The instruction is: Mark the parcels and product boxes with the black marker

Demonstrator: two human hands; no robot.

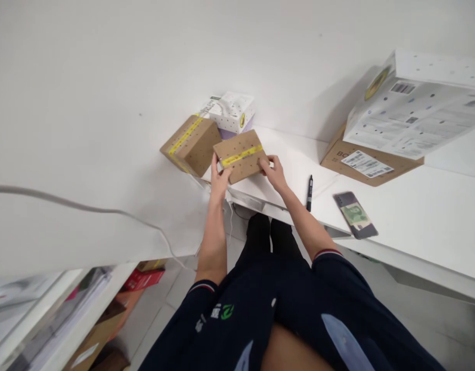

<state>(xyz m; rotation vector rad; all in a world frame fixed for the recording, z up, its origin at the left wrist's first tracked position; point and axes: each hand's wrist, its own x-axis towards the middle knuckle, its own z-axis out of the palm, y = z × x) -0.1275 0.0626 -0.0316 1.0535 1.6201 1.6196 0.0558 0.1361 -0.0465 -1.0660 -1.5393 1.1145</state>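
Between my two hands is a small brown cardboard box (242, 156) with a strip of yellow tape across its face, held tilted over the near edge of the desk. My left hand (220, 179) grips its left end, thumb on the face. At the right end, my right hand (273, 171) has its thumb and fingers closed on the corner. Just behind and left stands a larger brown box (194, 147), also taped in yellow. A white spotted box (231, 112) sits beyond the held one, against the wall.
A black marker (309, 193) and a phone (355, 215) with a banknote in its case lie on the white desk (426, 211). At the right, a big white spotted box (415, 103) rests on a labelled brown carton (371, 167). A grey cable (86, 206) crosses the left; shelves (59, 314) stand below it.
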